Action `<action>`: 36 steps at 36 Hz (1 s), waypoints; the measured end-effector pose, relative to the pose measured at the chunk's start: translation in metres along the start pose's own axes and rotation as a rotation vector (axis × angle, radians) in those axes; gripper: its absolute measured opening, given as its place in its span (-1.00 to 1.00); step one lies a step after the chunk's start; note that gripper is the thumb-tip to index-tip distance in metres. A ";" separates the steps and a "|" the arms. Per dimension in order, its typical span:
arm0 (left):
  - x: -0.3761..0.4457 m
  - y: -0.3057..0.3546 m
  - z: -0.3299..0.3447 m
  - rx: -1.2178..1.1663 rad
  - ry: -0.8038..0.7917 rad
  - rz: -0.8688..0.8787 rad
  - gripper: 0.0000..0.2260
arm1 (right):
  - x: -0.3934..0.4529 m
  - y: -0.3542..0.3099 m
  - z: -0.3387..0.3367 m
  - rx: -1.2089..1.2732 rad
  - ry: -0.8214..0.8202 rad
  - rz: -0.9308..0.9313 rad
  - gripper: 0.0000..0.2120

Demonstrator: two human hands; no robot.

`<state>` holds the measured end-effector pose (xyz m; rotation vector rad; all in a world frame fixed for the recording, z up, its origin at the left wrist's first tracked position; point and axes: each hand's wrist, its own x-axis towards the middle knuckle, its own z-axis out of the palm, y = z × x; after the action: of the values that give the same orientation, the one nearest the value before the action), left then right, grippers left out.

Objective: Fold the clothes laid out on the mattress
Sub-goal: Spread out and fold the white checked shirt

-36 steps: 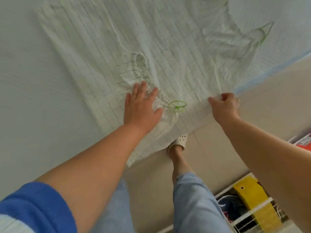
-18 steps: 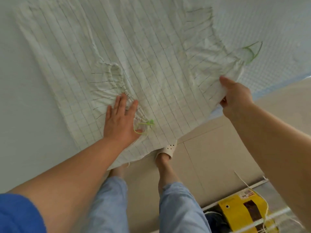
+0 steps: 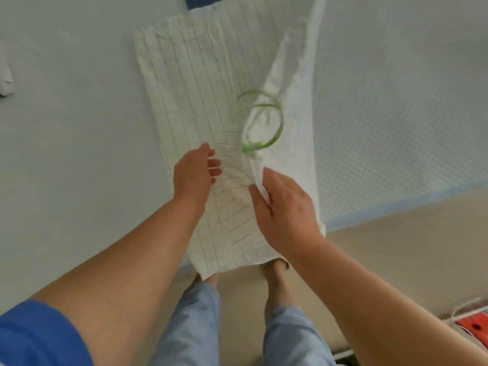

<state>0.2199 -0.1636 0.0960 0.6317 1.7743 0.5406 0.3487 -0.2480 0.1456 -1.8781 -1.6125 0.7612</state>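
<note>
A white garment with a thin dark grid (image 3: 200,107) lies lengthwise on the pale mattress (image 3: 79,128), its near end hanging over the edge. Its right side is folded over to the middle, and the upper part of that flap still stands off the mattress. Two green strap loops (image 3: 264,122) lie on top. My left hand (image 3: 194,175) rests on the gathered middle of the garment, fingertips down. My right hand (image 3: 285,207) lies on the folded-over flap, with a ridge of the cloth pinched between thumb and forefinger.
The mattress's blue-trimmed edge (image 3: 396,202) runs along the right, with beige floor (image 3: 396,260) beyond it. Another pale cloth (image 3: 5,75) shows at the far left and a dark blue item (image 3: 203,1) at the top. A wire rack with a red item (image 3: 472,323) stands at the lower right.
My right hand has carried the garment's right edge leftward over the middle, folding it narrow. The left hand stayed on the gathered middle, and the view swung round.
</note>
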 end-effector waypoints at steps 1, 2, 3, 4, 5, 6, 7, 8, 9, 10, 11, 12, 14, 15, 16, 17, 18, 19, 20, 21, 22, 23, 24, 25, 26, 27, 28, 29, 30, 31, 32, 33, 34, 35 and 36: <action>0.008 0.005 -0.011 -0.138 -0.065 -0.120 -0.69 | -0.004 -0.006 0.012 -0.037 -0.044 -0.057 -0.91; 0.016 0.006 -0.021 -0.239 -0.166 -0.205 -0.58 | -0.010 -0.009 0.024 -0.064 -0.113 -0.099 -0.79; 0.023 0.004 -0.030 -0.313 -0.277 -0.263 -0.46 | -0.015 -0.008 0.034 -0.092 -0.199 -0.116 -0.71; 0.028 0.003 -0.038 -0.364 -0.377 -0.312 -0.38 | -0.021 -0.006 0.044 -0.132 -0.268 -0.134 -0.66; 0.032 0.000 -0.044 -0.385 -0.470 -0.353 -0.34 | -0.026 -0.004 0.052 -0.178 -0.337 -0.143 -0.63; 0.034 -0.003 -0.050 -0.366 -0.560 -0.371 -0.33 | -0.031 -0.001 0.060 -0.226 -0.390 -0.150 -0.62; 0.036 -0.006 -0.053 -0.314 -0.633 -0.366 -0.35 | -0.035 0.003 0.066 -0.262 -0.443 -0.150 -0.62; 0.037 -0.009 -0.056 -0.231 -0.663 -0.347 -0.39 | -0.039 0.006 0.070 -0.294 -0.487 -0.144 -0.61; 0.038 -0.014 -0.057 -0.122 -0.636 -0.300 -0.49 | -0.042 0.009 0.073 -0.324 -0.520 -0.134 -0.61; 0.037 -0.021 -0.058 -0.007 -0.565 -0.229 -0.63 | -0.044 0.012 0.076 -0.353 -0.537 -0.132 -0.60; 0.036 -0.027 -0.059 0.119 -0.462 -0.134 -0.78 | -0.046 0.015 0.077 -0.378 -0.545 -0.129 -0.60; 0.033 -0.033 -0.060 0.230 -0.373 -0.038 -0.89 | -0.048 0.017 0.077 -0.398 -0.555 -0.123 -0.58; 0.025 -0.046 -0.062 0.314 -0.306 0.080 -0.94 | -0.053 0.021 0.075 -0.453 -0.587 -0.105 -0.55; 0.020 -0.051 -0.061 0.313 -0.306 0.093 -0.93 | -0.055 0.023 0.073 -0.481 -0.613 -0.100 -0.54; 0.015 -0.055 -0.061 0.321 -0.299 0.097 -0.93 | -0.056 0.022 0.071 -0.501 -0.653 -0.094 -0.53; 0.012 -0.059 -0.061 0.350 -0.284 0.095 -0.93 | -0.057 0.021 0.070 -0.512 -0.707 -0.076 -0.52; 0.010 -0.063 -0.061 0.386 -0.266 0.090 -0.92 | -0.058 0.019 0.069 -0.518 -0.768 -0.055 -0.50; 0.010 -0.065 -0.062 0.415 -0.246 0.084 -0.90 | -0.059 0.019 0.069 -0.519 -0.814 -0.029 -0.48; 0.011 -0.067 -0.063 0.425 -0.228 0.072 -0.88 | -0.060 0.019 0.068 -0.516 -0.817 -0.028 -0.45; 0.012 -0.067 -0.064 0.423 -0.212 0.064 -0.88 | -0.061 0.017 0.066 -0.502 -0.793 -0.037 -0.45; 0.013 -0.066 -0.064 0.420 -0.194 0.067 -0.88 | -0.060 0.015 0.063 -0.480 -0.744 -0.047 -0.47; 0.015 -0.065 -0.064 0.426 -0.175 0.080 -0.88 | -0.058 0.012 0.059 -0.463 -0.647 -0.061 -0.51; 0.016 -0.063 -0.064 0.438 -0.155 0.098 -0.88 | -0.057 0.012 0.055 -0.451 -0.533 -0.070 -0.55; 0.018 -0.061 -0.065 0.453 -0.135 0.116 -0.88 | -0.055 0.014 0.050 -0.445 -0.421 -0.060 -0.58; 0.019 -0.060 -0.065 0.467 -0.117 0.127 -0.88 | -0.054 0.017 0.045 -0.452 -0.353 -0.030 -0.58; 0.020 -0.058 -0.065 0.486 -0.102 0.130 -0.87 | -0.053 0.023 0.040 -0.476 -0.320 0.012 -0.57; 0.019 -0.057 -0.064 0.513 -0.088 0.129 -0.84 | -0.053 0.030 0.035 -0.502 -0.315 0.061 -0.56; 0.019 -0.056 -0.064 0.550 -0.072 0.131 -0.82 | -0.055 0.039 0.031 -0.522 -0.341 0.117 -0.53; 0.017 -0.055 -0.063 0.592 -0.043 0.144 -0.81 | -0.059 0.048 0.029 -0.537 -0.405 0.169 -0.46; 0.013 -0.053 -0.062 0.639 -0.003 0.167 -0.80 | -0.064 0.056 0.028 -0.549 -0.493 0.198 -0.37; 0.009 -0.051 -0.061 0.700 0.050 0.218 -0.74 | -0.070 0.063 0.027 -0.563 -0.576 0.195 -0.32; 0.004 -0.051 -0.060 0.770 0.104 0.319 -0.64 | -0.076 0.068 0.028 -0.578 -0.630 0.170 -0.29; -0.001 -0.052 -0.057 0.832 0.130 0.457 -0.55 | -0.081 0.072 0.029 -0.596 -0.655 0.137 -0.28; -0.009 -0.053 -0.052 0.872 0.106 0.597 -0.48 | -0.085 0.075 0.030 -0.612 -0.662 0.112 -0.27; -0.017 -0.054 -0.046 0.894 0.031 0.713 -0.44 | -0.088 0.076 0.031 -0.619 -0.652 0.093 -0.26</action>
<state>0.1714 -0.2175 0.0861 1.9193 1.7468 0.1792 0.3673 -0.3442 0.0759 -2.2784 -2.3872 1.0825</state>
